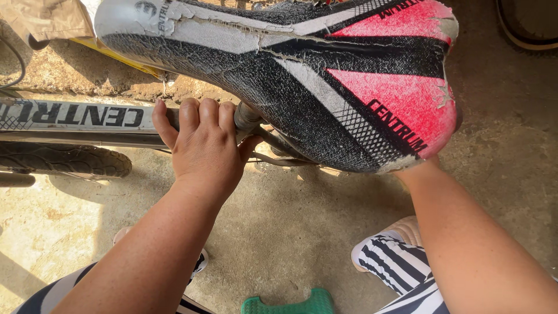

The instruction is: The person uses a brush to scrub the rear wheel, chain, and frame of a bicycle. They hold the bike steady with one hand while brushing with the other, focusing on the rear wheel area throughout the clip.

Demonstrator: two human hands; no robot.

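Two bare forearms come up from the bottom edge, nearest to the camera, with striped black-and-white cloth (401, 264) under them. At about 9 o'clock lies a black tyre (64, 160) with a fine tread pattern, and just above it runs the bicycle frame tube (75, 116), smooth grey metal with dark lettering. Left hand (206, 142), a little left of the centre, is closed around this tube where it meets the seat post; the four fingers are curled over the top and the thumb presses from the right side. At 6 o'clock a small green plastic piece (288, 303) with a wavy edge stands on the rough concrete ground (290, 221). From 12 o'clock to 3 o'clock the saddle (302, 75) fills the upper part; its cover is woven black fabric with white stripes and pink triangles, and it is cracked and peeling, mostly at the white nose and at the rear edge. Right forearm goes up at 4 o'clock and the right hand (419, 168) disappears below the rear of the saddle, so I cannot tell how its fingers are.
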